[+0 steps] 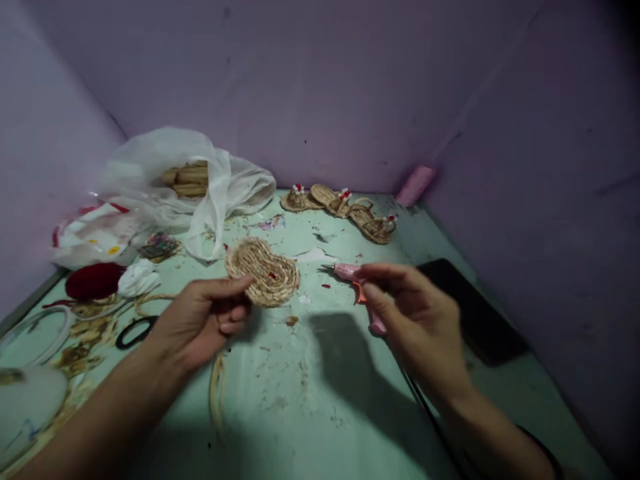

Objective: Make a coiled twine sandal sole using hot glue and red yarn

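Note:
My left hand (215,320) is closed on a braided straw slipper sole (267,277), thumb on top and fingers curled beneath. The sole is a small figure-eight of coiled braid with a red spot near its middle. My right hand (420,320) is raised at a pink glue gun (347,272) with an orange trigger. Its thumb and forefinger are apart, with nothing visible between them. The hand hides part of the gun, whose nozzle points left toward the sole.
Small straw slippers (373,223) with red and white decorations lie by the back wall. A plastic bag (220,187), dark red yarn (95,280) and black-handled scissors (135,332) are left. A dark phone-like slab (480,320) and a pink cylinder (416,185) are right.

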The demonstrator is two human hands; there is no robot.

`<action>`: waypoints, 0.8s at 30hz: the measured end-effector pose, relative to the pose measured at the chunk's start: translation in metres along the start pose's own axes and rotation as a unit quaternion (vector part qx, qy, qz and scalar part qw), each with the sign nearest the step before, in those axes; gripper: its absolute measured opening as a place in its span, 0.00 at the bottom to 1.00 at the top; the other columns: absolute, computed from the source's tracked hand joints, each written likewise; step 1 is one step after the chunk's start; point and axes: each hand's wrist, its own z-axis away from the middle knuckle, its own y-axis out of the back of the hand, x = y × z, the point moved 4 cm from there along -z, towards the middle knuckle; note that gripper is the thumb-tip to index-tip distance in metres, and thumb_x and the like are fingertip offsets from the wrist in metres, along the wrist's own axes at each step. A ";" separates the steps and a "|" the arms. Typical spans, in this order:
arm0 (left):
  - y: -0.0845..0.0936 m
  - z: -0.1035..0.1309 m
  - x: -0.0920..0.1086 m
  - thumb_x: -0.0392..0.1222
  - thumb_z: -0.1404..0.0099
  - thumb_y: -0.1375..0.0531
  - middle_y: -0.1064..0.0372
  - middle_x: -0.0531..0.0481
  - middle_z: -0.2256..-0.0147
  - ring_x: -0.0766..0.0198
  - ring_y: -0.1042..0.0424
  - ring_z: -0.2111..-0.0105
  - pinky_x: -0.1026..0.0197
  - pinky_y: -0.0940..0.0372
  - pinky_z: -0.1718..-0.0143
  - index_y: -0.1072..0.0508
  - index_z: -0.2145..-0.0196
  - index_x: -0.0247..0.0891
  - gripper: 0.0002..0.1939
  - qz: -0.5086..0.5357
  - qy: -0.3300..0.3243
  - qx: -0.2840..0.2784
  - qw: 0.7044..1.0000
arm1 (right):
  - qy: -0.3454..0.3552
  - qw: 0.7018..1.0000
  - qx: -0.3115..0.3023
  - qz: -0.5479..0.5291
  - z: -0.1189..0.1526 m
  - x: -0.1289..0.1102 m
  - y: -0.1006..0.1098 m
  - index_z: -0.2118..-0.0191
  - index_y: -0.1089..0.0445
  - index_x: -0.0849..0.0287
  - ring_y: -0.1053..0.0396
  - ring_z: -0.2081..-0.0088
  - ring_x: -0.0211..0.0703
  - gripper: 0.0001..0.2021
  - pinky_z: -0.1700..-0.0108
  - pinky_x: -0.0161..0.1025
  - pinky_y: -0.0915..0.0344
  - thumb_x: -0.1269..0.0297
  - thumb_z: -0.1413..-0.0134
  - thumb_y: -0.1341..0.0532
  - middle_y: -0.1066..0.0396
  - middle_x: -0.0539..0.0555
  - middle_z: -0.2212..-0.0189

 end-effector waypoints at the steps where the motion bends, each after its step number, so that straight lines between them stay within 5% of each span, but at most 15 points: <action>1: -0.002 -0.001 -0.005 0.28 0.50 0.42 0.38 0.53 0.84 0.76 0.47 0.89 0.74 0.54 0.92 0.34 0.77 0.31 0.03 0.021 0.035 -0.004 0.999 | 0.010 0.999 -0.035 0.003 0.001 0.003 -0.006 0.59 0.31 0.55 0.30 0.64 0.42 0.09 0.63 0.41 0.35 0.69 0.47 0.42 0.27 0.54 0.62; 8: -0.014 -0.002 -0.042 0.34 0.47 0.44 0.41 0.53 0.86 0.78 0.52 0.92 0.76 0.61 0.92 0.34 0.76 0.30 0.04 0.052 0.214 -0.058 0.974 | 0.194 0.965 -0.171 0.042 0.011 0.007 -0.036 0.43 0.43 0.53 0.42 0.45 0.48 0.27 0.45 0.48 0.44 0.70 0.50 0.39 0.38 0.57 0.46; 13: -0.021 0.002 -0.058 0.46 0.40 0.50 0.42 0.50 0.89 0.75 0.50 0.93 0.73 0.63 0.91 0.34 0.83 0.29 0.20 -0.021 0.244 -0.113 0.963 | 0.181 0.967 -0.174 -0.039 0.011 0.002 -0.038 0.57 0.30 0.54 0.30 0.59 0.44 0.12 0.55 0.44 0.37 0.70 0.49 0.40 0.26 0.54 0.62; 15: -0.018 0.003 -0.054 0.55 0.39 0.55 0.45 0.49 0.92 0.73 0.50 0.94 0.71 0.63 0.91 0.36 0.87 0.31 0.29 -0.118 0.160 -0.116 0.973 | 0.090 0.980 -0.161 -0.076 0.008 0.005 -0.036 0.66 0.27 0.56 0.29 0.67 0.42 0.06 0.61 0.41 0.35 0.70 0.50 0.39 0.25 0.52 0.70; 17: -0.013 0.006 -0.040 0.58 0.41 0.51 0.46 0.52 0.91 0.74 0.49 0.91 0.71 0.58 0.89 0.37 0.88 0.32 0.29 -0.213 -0.007 -0.080 0.974 | -0.024 0.979 -0.156 -0.126 0.007 0.008 -0.035 0.70 0.26 0.58 0.30 0.70 0.41 0.03 0.65 0.39 0.35 0.68 0.52 0.38 0.25 0.53 0.73; 20: -0.013 0.020 -0.019 0.55 0.45 0.43 0.42 0.54 0.85 0.73 0.44 0.83 0.71 0.49 0.81 0.35 0.84 0.33 0.22 -0.308 -0.231 -0.047 0.922 | -0.143 0.944 -0.202 -0.218 0.012 0.009 -0.040 0.72 0.26 0.60 0.32 0.74 0.39 0.07 0.69 0.37 0.36 0.62 0.54 0.36 0.27 0.52 0.76; 22: -0.016 0.027 -0.017 0.54 0.45 0.42 0.38 0.53 0.80 0.70 0.42 0.79 0.69 0.46 0.78 0.31 0.78 0.34 0.18 -0.348 -0.275 -0.063 0.894 | -0.178 0.922 -0.236 -0.250 0.016 0.010 -0.045 0.72 0.26 0.61 0.34 0.76 0.37 0.10 0.71 0.36 0.37 0.59 0.56 0.36 0.28 0.51 0.77; 24: -0.020 0.028 -0.022 0.52 0.47 0.40 0.35 0.52 0.76 0.68 0.39 0.76 0.67 0.44 0.76 0.28 0.72 0.35 0.15 -0.373 -0.252 -0.099 0.888 | -0.184 0.918 -0.242 -0.255 0.018 0.013 -0.049 0.72 0.26 0.62 0.34 0.75 0.37 0.11 0.70 0.35 0.38 0.58 0.57 0.35 0.29 0.51 0.78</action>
